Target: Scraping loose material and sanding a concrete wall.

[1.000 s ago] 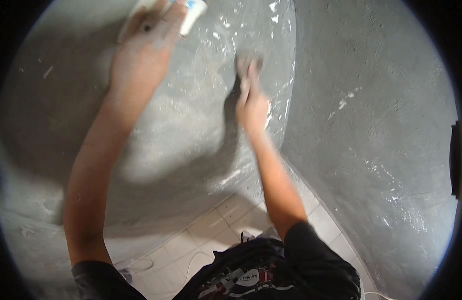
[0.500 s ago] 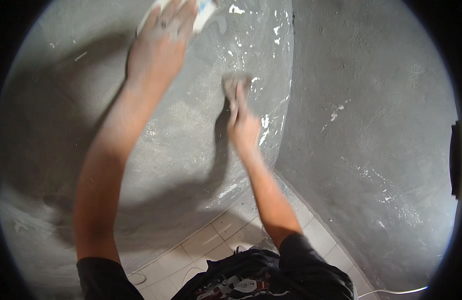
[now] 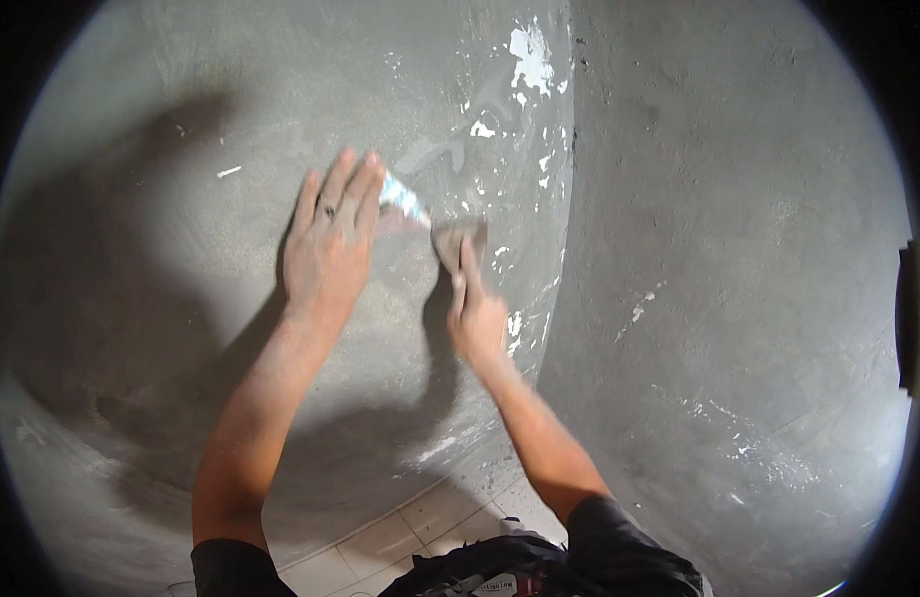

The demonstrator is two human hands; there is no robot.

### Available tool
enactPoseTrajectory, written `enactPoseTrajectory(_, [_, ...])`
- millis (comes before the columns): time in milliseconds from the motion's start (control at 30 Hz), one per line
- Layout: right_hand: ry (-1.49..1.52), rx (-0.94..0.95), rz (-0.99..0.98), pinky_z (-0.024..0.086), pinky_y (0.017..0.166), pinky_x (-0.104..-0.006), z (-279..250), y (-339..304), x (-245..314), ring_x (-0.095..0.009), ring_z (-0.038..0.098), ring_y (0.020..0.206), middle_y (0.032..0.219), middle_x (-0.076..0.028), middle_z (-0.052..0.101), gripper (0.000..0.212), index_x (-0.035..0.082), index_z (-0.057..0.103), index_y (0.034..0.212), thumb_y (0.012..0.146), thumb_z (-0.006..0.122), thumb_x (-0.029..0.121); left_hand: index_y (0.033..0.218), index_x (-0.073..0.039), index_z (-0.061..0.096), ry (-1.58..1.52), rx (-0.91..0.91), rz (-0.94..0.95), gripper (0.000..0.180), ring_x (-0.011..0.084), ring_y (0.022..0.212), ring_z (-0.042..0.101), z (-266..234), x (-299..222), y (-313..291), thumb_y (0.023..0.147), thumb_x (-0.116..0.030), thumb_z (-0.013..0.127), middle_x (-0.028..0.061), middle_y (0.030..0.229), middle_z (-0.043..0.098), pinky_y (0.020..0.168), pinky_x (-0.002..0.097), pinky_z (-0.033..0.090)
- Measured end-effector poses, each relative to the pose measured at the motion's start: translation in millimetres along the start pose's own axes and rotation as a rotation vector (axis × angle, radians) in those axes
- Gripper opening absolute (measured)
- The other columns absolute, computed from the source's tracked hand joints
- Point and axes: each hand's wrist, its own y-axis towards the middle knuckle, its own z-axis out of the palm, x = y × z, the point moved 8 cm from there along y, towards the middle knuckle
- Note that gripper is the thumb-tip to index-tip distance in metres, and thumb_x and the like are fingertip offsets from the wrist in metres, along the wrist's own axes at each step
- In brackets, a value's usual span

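Note:
My left hand [image 3: 331,234] is against the grey wall with its fingers stretched upward and its thumb hidden. A flat white piece with blue marks [image 3: 405,199] sticks out from under those fingers; most of it is covered, and its kind is unclear. To the right, my right hand [image 3: 478,318] grips a wide putty knife [image 3: 462,242], index finger laid along it. The knife's blade points up and meets the wall, close beside the white piece's lower corner. Glossy, wet-looking smears [image 3: 430,154] show on the wall just above.
White flaky patches [image 3: 532,60] dot the wall [image 3: 231,60] near the inner corner. A second grey wall [image 3: 719,199] rises on the right. Pale floor tiles [image 3: 380,547] lie below, and a dark object [image 3: 908,318] shows at the right edge.
My left hand has come down the wall together with the white piece, nearer to the putty knife. The view has tilted upward, so wall marks sit lower. The putty knife stays in my right hand.

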Motion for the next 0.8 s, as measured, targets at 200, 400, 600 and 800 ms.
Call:
enactPoseTrajectory(200, [-0.083, -0.347, -0.202, 0.05, 0.062, -0.0557, -100, 205, 61, -0.05, 0.062, 0.07, 0.074, -0.027, 0.065, 0.044, 0.02, 0.042, 0.143, 0.101, 0.042, 0.03, 0.139, -0.006, 0.05, -0.071, -0.214, -0.056, 0.053, 0.0244, 0.143, 0.032, -23, 6, 14, 0.086, -0.009, 0.059, 0.0057, 0.151, 0.042, 0.119, 0.043, 0.026])
enactPoseTrajectory(400, [0.06, 0.0, -0.073, 0.05, 0.053, -0.0529, -22, 47, 16, -0.046, 0.063, 0.061, 0.074, -0.031, 0.062, 0.054, 0.022, 0.032, 0.15, 0.099, 0.048, 0.023, 0.135, -0.003, 0.054, -0.231, 0.062, 0.052, 0.05, 0.0222, 0.143, 0.034, 23, -34, -93, 0.086, -0.01, 0.054, 0.0056, 0.148, 0.045, 0.118, 0.0408, 0.024])
enactPoseTrajectory(600, [0.024, -0.006, -0.124, 0.051, 0.059, -0.0545, -27, 60, 37, -0.047, 0.063, 0.066, 0.071, -0.029, 0.063, 0.055, 0.022, 0.033, 0.149, 0.097, 0.051, 0.022, 0.134, -0.005, 0.055, -0.216, 0.106, -0.005, 0.047, 0.0211, 0.141, 0.037, 37, -49, -170, 0.087, -0.013, 0.052, 0.0049, 0.145, 0.049, 0.117, 0.0412, 0.025])
enactPoseTrajectory(800, [-0.153, -0.305, -0.203, 0.052, 0.065, -0.0527, -120, 249, 69, -0.048, 0.064, 0.074, 0.09, -0.029, 0.066, 0.044, 0.019, 0.043, 0.142, 0.1, 0.044, 0.031, 0.13, -0.007, 0.058, -0.327, 0.043, -0.137, 0.042, 0.0252, 0.134, 0.046, 36, -59, -164, 0.088, -0.013, 0.054, 0.0019, 0.141, 0.053, 0.11, 0.0447, 0.034])
